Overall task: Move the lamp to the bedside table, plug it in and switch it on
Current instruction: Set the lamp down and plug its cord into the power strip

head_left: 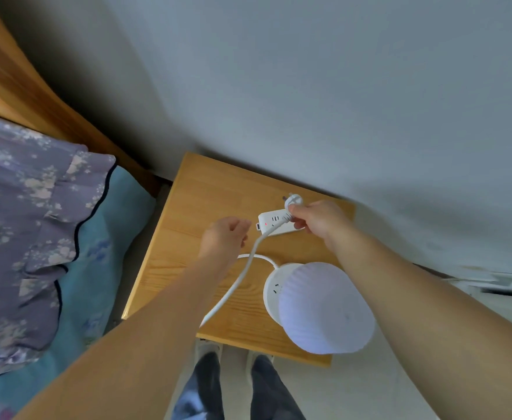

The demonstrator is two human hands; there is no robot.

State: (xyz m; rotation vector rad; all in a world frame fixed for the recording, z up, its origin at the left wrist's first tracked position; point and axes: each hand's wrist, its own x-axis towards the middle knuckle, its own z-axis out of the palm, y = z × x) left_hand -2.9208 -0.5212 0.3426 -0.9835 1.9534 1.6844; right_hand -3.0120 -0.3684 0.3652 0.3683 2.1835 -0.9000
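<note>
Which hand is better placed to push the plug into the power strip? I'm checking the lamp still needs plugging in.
The right hand. It already pinches the white plug directly above the power strip, prongs still out. The left hand hovers beside the strip, holding nothing, so it could steady it.

A single head-worn wide-angle camera is looking steeply down from a standing person's eye level, facing a pale grey wall (309, 86). It is sitting close above the light wooden bedside tabletop (194, 201), which is filling the centre of the frame. Both bare forearms are reaching in from the bottom edge, and the wearer's dark trouser legs (267, 389) are showing directly below. The lens is bending the wooden headboard (21, 77) and floral purple pillow (27, 189) along the left side.
</note>
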